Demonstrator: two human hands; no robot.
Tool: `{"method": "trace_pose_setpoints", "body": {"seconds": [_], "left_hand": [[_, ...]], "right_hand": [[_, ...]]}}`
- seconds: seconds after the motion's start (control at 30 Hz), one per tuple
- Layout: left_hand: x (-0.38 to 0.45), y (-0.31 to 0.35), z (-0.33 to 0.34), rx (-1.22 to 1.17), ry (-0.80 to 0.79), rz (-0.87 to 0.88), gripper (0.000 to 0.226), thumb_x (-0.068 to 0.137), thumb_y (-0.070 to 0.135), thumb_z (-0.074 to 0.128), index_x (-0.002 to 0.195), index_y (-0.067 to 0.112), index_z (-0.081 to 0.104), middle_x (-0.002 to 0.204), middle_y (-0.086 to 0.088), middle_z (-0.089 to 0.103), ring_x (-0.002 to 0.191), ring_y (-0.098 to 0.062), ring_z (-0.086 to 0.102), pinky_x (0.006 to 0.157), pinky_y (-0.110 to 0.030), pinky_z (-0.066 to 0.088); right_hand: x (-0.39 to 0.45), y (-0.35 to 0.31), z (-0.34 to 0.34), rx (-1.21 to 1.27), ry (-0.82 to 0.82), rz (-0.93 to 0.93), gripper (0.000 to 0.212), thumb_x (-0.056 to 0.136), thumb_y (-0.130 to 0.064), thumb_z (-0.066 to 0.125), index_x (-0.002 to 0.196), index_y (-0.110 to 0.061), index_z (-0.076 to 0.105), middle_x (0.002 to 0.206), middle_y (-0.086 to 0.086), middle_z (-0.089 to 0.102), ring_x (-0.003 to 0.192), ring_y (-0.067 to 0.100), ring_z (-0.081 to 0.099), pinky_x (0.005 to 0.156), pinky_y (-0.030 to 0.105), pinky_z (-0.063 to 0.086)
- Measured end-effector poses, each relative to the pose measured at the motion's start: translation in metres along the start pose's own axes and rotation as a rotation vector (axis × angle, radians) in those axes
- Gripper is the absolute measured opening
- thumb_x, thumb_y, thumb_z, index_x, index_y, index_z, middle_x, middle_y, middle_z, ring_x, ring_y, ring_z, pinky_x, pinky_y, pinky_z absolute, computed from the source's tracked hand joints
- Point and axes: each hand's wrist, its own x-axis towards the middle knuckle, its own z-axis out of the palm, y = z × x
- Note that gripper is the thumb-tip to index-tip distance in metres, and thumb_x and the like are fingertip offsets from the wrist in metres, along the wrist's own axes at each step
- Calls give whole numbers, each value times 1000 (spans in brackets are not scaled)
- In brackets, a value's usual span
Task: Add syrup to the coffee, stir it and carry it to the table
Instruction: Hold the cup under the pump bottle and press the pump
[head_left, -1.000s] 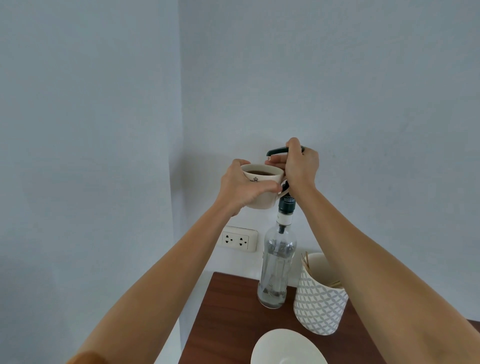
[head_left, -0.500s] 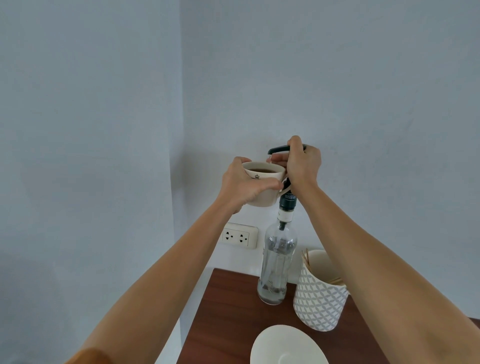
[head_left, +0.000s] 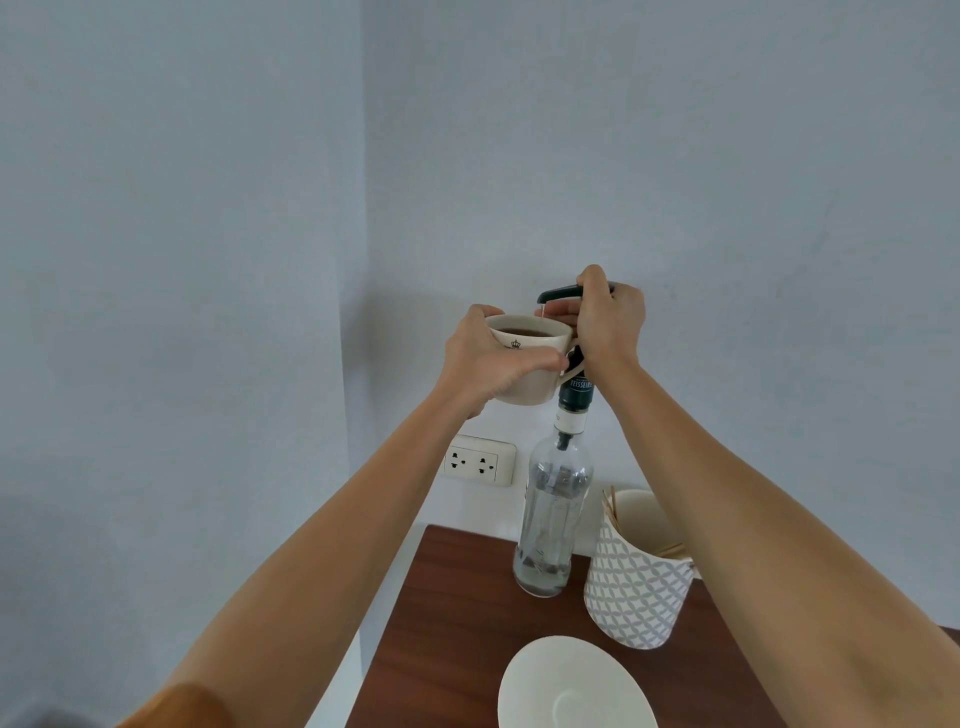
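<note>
While left hand (head_left: 493, 364) grips cup (head_left: 530, 358), right hand (head_left: 608, 325) on pump (head_left: 558, 294).

Soft, even daylight, fairly bright, no glare. Faint shadow on the wall (head_left: 675, 156) beside the hands. Sharp in the middle; stretched and bent toward the edges (wide-angle lens), forearms enlarged.

Left hand (head_left: 491, 364) holds the coffee cup (head_left: 530, 364) under the pump spout (head_left: 556, 295); right hand (head_left: 610, 325) grips the syrup bottle's (head_left: 553, 519) pump.
</note>
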Motion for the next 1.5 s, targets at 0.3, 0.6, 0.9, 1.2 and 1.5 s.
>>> {"method": "trace_pose_setpoints", "body": {"seconds": [0.3, 0.6, 0.9, 1.2, 1.5], "left_hand": [[-2, 7, -2, 13, -5, -20, 78, 58, 26, 92, 123, 18, 49, 114, -1, 60, 97, -17, 59, 63, -25, 46], [1, 11, -3, 24, -3, -1, 79, 58, 27, 92, 124, 17, 49, 116, -2, 61, 99, -18, 60, 63, -26, 46], [4, 9, -3, 24, 10, 1, 76, 57, 28, 92, 121, 17, 51, 113, -1, 62, 99, -18, 60, 62, -27, 45], [3, 9, -3, 24, 4, -1, 73, 60, 26, 91, 120, 17, 51, 111, 0, 62, 95, -16, 59, 60, -26, 44], [2, 8, -3, 7, 6, -8, 73, 59, 26, 91, 119, 17, 51, 113, -1, 63, 96, -17, 60, 60, -25, 44]], "right_hand": [[-1, -11, -1, 58, -25, 78, 33, 83, -24, 51, 60, -7, 67, 61, 11, 75, 65, 36, 74, 74, 47, 61], [1, -12, 2, 42, -24, 93, 27, 85, -31, 56, 69, -10, 65, 64, 7, 77, 61, 28, 71, 74, 46, 60], [3, -9, 5, 22, 25, 64, 31, 84, -26, 53, 64, -7, 66, 59, 5, 75, 52, 23, 68, 67, 38, 58], [6, -6, 5, 35, 30, 54, 32, 82, -24, 52, 60, -5, 65, 55, 7, 74, 51, 23, 67, 64, 37, 56], [6, -5, 5, 22, 24, 55, 41, 80, -26, 51, 43, -15, 62, 60, 11, 76, 61, 28, 68, 77, 46, 59]]}}
